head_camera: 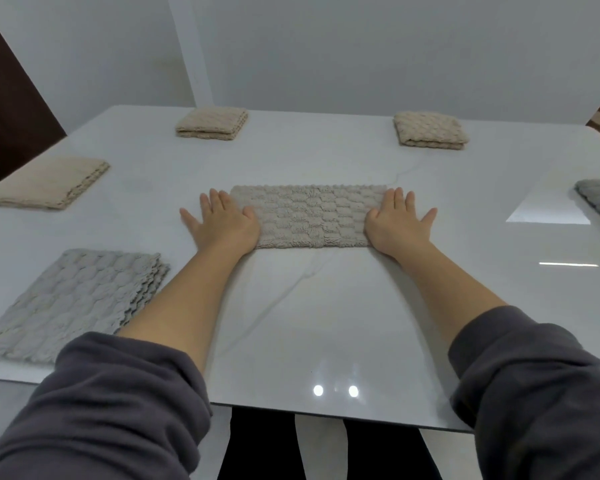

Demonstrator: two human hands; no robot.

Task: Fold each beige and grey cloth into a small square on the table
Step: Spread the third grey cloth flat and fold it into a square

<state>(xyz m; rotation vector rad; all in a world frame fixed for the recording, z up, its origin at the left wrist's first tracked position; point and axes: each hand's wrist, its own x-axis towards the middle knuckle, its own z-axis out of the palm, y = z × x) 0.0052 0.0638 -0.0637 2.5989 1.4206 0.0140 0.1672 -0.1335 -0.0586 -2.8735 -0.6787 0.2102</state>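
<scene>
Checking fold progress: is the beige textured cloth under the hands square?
No, the beige textured cloth is a long rectangle spanning left hand to right hand.

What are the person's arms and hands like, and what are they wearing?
The left sleeve and right sleeve are dark grey, soft and loose, pushed up the forearms. The left hand and right hand are bare: no gloves, rings or watch visible.

Left hand (222, 221) and right hand (397, 221) press flat the ends of a beige cloth (309, 216); white table (309, 323) beneath.
</scene>
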